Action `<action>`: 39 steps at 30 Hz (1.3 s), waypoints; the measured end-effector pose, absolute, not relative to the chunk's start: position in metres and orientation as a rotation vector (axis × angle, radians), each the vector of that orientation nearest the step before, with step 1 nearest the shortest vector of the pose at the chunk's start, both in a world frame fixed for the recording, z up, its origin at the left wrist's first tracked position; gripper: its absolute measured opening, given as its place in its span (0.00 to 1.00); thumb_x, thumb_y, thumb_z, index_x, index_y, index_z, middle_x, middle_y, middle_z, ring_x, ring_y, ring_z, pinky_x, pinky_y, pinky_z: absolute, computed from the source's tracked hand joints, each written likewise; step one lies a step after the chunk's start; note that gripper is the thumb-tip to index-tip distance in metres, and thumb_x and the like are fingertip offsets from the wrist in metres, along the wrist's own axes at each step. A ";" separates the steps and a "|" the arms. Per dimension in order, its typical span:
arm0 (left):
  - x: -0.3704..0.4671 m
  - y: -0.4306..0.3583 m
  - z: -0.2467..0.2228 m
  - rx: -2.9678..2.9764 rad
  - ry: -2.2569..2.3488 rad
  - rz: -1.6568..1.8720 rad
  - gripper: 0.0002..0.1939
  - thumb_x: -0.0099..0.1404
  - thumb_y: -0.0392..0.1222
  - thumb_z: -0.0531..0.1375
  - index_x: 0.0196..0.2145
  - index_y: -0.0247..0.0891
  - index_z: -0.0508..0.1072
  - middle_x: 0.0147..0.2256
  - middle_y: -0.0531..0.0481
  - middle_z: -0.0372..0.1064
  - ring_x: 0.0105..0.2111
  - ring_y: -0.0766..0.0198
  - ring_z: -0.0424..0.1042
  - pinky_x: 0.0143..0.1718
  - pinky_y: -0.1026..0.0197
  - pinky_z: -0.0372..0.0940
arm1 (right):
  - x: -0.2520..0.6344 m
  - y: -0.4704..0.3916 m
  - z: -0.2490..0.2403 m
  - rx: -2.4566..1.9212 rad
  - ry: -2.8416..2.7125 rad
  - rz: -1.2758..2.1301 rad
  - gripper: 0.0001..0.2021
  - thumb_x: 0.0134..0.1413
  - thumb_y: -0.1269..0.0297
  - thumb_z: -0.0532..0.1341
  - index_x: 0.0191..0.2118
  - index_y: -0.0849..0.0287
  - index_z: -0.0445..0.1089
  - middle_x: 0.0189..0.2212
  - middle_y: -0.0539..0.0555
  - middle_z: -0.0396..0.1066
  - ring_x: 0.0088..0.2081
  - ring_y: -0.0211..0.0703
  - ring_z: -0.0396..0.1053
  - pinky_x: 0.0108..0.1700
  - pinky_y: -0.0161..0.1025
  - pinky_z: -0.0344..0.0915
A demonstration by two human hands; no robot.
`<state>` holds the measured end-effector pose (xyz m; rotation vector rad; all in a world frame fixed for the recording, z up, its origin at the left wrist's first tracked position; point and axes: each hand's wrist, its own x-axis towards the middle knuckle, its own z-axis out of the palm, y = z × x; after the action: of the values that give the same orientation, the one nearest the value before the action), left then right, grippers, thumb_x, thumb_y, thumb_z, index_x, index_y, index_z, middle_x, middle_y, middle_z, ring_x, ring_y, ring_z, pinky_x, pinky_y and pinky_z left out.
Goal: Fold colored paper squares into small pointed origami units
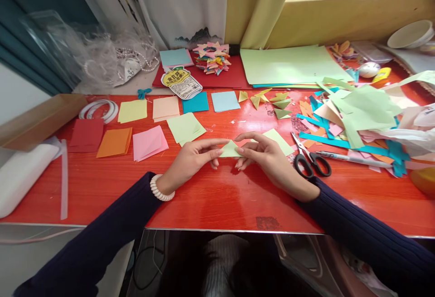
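Observation:
A small light green paper (230, 149), folded to a peak, is held between both hands above the red table. My left hand (193, 159) pinches its left corner with thumb and fingers. At its right corner, my right hand (268, 154) grips it the same way. A light green sheet (278, 142) lies partly behind my right hand. Beyond my left hand rests a stack of light green squares (186, 128). Small folded yellow and green pieces (282, 104) lie farther back.
Black-handled scissors (309, 156) lie right of my right hand, near a pen (353, 158) and a heap of paper scraps (367, 111). Coloured paper squares (149, 143) spread over the left. A folded paper stack (212, 58) stands at the back.

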<state>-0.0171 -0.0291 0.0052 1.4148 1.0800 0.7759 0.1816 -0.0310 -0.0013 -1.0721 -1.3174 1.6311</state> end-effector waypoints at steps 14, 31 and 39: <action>-0.017 -0.031 0.004 1.582 1.022 0.774 0.10 0.63 0.35 0.55 0.39 0.38 0.75 0.29 0.52 0.68 0.28 0.70 0.68 0.34 0.66 0.64 | 0.181 -0.029 -0.001 -1.099 -1.161 1.865 0.20 0.52 0.58 0.61 0.50 0.63 0.65 0.28 0.54 0.74 0.28 0.41 0.74 0.35 0.40 0.72; -0.009 -0.028 0.002 1.399 1.030 0.650 0.15 0.61 0.51 0.57 0.30 0.33 0.68 0.26 0.53 0.66 0.25 0.71 0.67 0.29 0.67 0.64 | 0.175 -0.029 -0.002 -1.079 -1.207 1.850 0.14 0.50 0.57 0.62 0.38 0.63 0.68 0.27 0.53 0.73 0.28 0.38 0.73 0.34 0.37 0.71; -0.009 -0.028 0.001 1.367 1.006 0.648 0.14 0.62 0.48 0.56 0.31 0.33 0.69 0.28 0.51 0.67 0.26 0.71 0.67 0.29 0.67 0.64 | 0.178 -0.027 -0.006 -1.072 -1.238 1.878 0.14 0.49 0.56 0.63 0.35 0.64 0.71 0.32 0.56 0.75 0.30 0.38 0.73 0.37 0.37 0.71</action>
<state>-0.0095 -0.0282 0.0012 1.3672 1.0056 0.6479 0.1782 -0.0271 -0.0063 -1.0721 -1.2375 1.8782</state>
